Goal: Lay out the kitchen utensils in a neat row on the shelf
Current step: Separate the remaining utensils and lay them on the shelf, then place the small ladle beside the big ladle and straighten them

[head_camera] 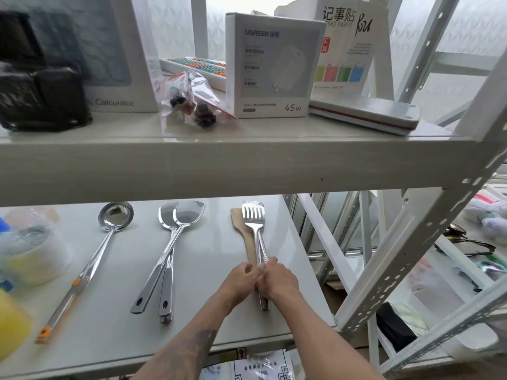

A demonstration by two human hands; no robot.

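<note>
On the lower shelf (208,319) lie a steel ladle (115,216) with an orange-tipped handle at the left, and two steel turners (181,215) with crossed handles in the middle. At the right a slotted steel spatula (253,215) lies on top of a wooden spatula (238,220). My left hand (241,278) and my right hand (278,281) meet over the handles of this right pair. My right hand is closed around the slotted spatula's handle. My left hand pinches at the handles; which one it holds is hidden.
A roll of clear tape (33,250) and a yellow object (11,322) sit at the shelf's left end. The upper shelf (219,165) carries boxes, a bag and a black device. Metal shelf uprights (411,242) stand at the right, with clutter behind.
</note>
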